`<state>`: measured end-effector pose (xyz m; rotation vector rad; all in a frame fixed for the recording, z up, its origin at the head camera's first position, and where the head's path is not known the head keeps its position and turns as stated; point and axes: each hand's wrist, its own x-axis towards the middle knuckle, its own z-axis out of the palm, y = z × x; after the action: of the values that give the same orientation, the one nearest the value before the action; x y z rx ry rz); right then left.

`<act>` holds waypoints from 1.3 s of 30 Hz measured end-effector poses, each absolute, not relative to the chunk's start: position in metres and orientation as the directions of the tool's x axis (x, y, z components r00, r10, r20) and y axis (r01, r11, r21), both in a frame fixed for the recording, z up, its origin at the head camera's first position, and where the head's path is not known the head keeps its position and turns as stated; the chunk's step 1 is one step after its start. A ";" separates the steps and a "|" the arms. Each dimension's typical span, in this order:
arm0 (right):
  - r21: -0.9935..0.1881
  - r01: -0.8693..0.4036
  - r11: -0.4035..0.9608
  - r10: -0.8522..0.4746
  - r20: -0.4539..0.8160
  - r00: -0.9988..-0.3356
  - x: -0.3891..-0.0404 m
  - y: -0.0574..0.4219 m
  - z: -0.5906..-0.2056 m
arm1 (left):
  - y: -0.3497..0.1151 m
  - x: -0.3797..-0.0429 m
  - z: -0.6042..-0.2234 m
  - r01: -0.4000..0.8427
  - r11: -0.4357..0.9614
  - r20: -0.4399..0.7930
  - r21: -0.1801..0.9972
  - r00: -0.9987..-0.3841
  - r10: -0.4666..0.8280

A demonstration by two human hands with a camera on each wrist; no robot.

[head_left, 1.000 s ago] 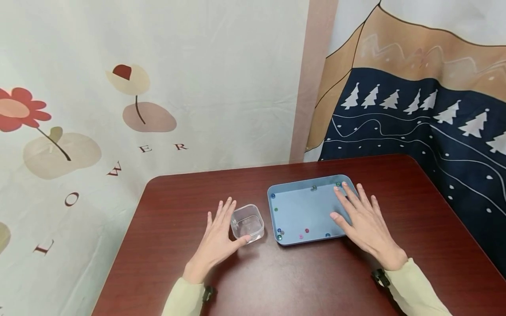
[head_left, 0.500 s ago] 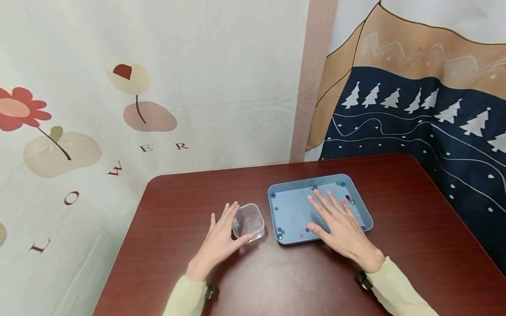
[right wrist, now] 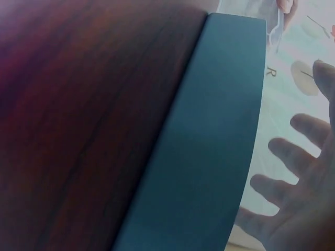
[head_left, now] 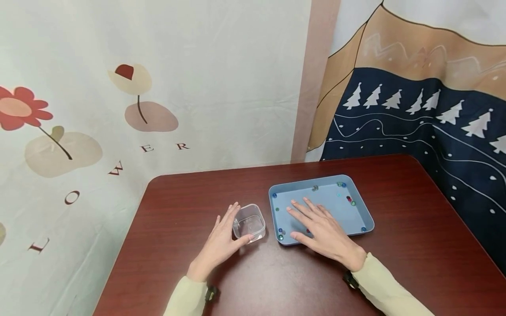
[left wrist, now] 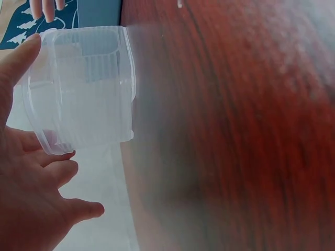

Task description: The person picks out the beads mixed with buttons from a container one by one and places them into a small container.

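A clear plastic container with a rounded square mouth stands on the table. My left hand holds it loosely from the left, its thumb at the near rim and its fingers at the far left side. In the left wrist view the container sits between that thumb and fingers. To its right lies a shallow blue tray with several small coloured round beads spread inside. My right hand hovers flat over the tray's near left part with fingers spread, hiding some beads. The right wrist view shows these fingers above the tray wall.
Beads lie along the tray's edges: a blue one at the near right corner, green and red ones on the right. Both stand on a dark red wooden table. A printed curtain hangs behind its far edge.
My right hand has swept left across the tray, from its right side to its near left part, uncovering the beads on the right. My left hand has stayed at the container.
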<state>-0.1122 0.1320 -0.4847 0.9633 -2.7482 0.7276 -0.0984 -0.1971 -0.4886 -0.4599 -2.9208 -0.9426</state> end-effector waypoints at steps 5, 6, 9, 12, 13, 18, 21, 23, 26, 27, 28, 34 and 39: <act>-0.380 -0.668 0.639 -0.605 0.288 -0.743 -0.118 0.123 -0.487 | -0.196 -0.097 -0.488 0.277 0.766 0.114 0.580 -0.959 0.261; -0.379 -0.678 0.630 -0.615 0.289 -0.733 -0.119 0.122 -0.487 | -0.196 -0.097 -0.488 0.275 0.765 0.114 0.582 -0.959 0.259; -0.370 -0.708 0.601 -0.647 0.294 -0.703 -0.123 0.117 -0.489 | -0.196 -0.097 -0.488 0.270 0.766 0.111 0.583 -0.961 0.254; -0.365 -0.727 0.581 -0.676 0.282 -0.681 -0.127 0.111 -0.490 | -0.195 -0.097 -0.488 0.264 0.766 0.110 0.586 -0.963 0.248; -0.363 -0.731 0.578 -0.684 0.273 -0.676 -0.128 0.110 -0.490 | -0.195 -0.096 -0.487 0.262 0.766 0.107 0.587 -0.963 0.247; -0.348 -0.744 0.570 -0.712 0.243 -0.659 -0.134 0.103 -0.492 | -0.195 -0.096 -0.487 0.252 0.767 0.098 0.590 -0.965 0.241; -0.331 -0.755 0.566 -0.722 0.242 -0.648 -0.137 0.101 -0.494 | -0.195 -0.096 -0.487 0.248 0.768 0.094 0.591 -0.966 0.240; -0.320 -0.763 0.562 -0.727 0.248 -0.640 -0.139 0.100 -0.496 | -0.195 -0.096 -0.487 0.246 0.770 0.091 0.588 -0.967 0.239; -0.308 -0.772 0.556 -0.733 0.257 -0.630 -0.142 0.098 -0.499 | -0.195 -0.096 -0.487 0.243 0.772 0.089 0.587 -0.967 0.237; -0.307 -0.773 0.555 -0.734 0.257 -0.629 -0.142 0.097 -0.500 | -0.195 -0.096 -0.488 0.243 0.773 0.089 0.587 -0.968 0.236; -0.309 -0.771 0.556 -0.734 0.251 -0.631 -0.142 0.097 -0.500 | -0.195 -0.096 -0.488 0.242 0.773 0.089 0.586 -0.968 0.236; -0.330 -0.751 0.571 -0.737 0.196 -0.647 -0.143 0.093 -0.498 | -0.195 -0.095 -0.488 0.245 0.772 0.090 0.586 -0.967 0.239; -0.322 -0.749 0.579 -0.746 0.162 -0.646 -0.143 0.091 -0.497 | -0.195 -0.096 -0.490 0.252 0.768 0.098 0.589 -0.966 0.241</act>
<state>-0.1431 0.0912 -0.4974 1.3175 -2.7842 0.5741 -0.0955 -0.1945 -0.4895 -0.4093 -2.9376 -0.9825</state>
